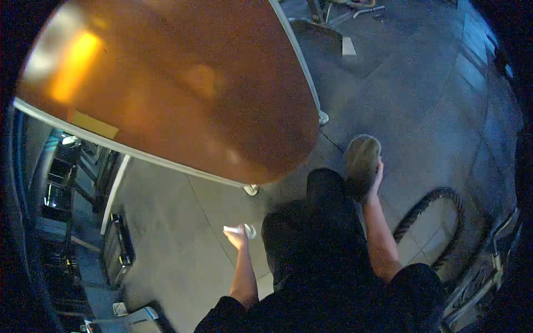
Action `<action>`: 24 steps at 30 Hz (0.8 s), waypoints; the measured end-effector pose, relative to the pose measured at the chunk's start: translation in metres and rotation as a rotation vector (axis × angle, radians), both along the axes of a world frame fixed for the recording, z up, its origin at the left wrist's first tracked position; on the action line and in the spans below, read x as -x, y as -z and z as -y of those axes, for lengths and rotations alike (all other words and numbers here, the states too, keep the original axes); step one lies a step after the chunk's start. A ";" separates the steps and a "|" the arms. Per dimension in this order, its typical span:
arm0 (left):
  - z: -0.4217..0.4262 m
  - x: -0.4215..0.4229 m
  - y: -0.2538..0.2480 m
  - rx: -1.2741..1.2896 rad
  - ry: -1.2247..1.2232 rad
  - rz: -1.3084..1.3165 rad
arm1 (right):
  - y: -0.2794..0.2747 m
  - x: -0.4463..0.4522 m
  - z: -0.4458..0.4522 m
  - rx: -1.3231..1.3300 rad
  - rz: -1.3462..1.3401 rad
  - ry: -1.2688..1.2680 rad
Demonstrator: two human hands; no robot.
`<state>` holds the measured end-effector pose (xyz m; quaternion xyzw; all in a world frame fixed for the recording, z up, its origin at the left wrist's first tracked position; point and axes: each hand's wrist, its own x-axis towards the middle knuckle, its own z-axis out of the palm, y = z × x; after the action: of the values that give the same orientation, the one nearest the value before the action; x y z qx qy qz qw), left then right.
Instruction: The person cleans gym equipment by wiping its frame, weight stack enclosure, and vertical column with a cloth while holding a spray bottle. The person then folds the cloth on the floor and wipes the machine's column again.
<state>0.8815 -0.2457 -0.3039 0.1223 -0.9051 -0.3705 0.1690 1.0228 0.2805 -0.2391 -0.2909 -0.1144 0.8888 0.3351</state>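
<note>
Fingers of a person's left hand (237, 240), at 7 o'clock, are curled around a small white object (251, 231), its pale ends showing on either side of the grip. At 3 o'clock, the right hand (377, 180) lies against the edge of a brownish shoe (362, 159), fingers extended along its side; how firmly they grasp cannot be told, nor whether the shoe is being worn. The shoe's near end meets the dark trousers (277, 236), bent at the knee toward the frame's middle.

Beyond, a brown tabletop (222, 111) edged in white spans 9 to 12 o'clock, carrying a yellowish strip (94, 124) near its rim and an orange glare at 10. Grey tiled floor (400, 94) runs beneath. A black tyre (455, 208) curves at 4 o'clock, near the right forearm. A black case (117, 250) sits at 8 o'clock, and a metal stand (316, 11) at 1.
</note>
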 end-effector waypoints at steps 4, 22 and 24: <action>0.015 -0.036 0.041 0.070 0.009 -0.073 | -0.028 0.074 0.041 -0.217 0.044 -0.060; 0.107 -0.167 0.051 0.144 -0.343 -0.152 | -0.606 0.326 0.077 -1.893 -0.047 0.841; 0.098 -0.181 0.034 0.097 -0.363 -0.115 | -0.592 0.335 0.074 -1.830 -0.083 0.943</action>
<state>1.0622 -0.3432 -0.3377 0.2537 -0.8739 -0.2964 0.2900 0.6877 0.2062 0.3533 0.0911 -0.6099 0.2489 0.7468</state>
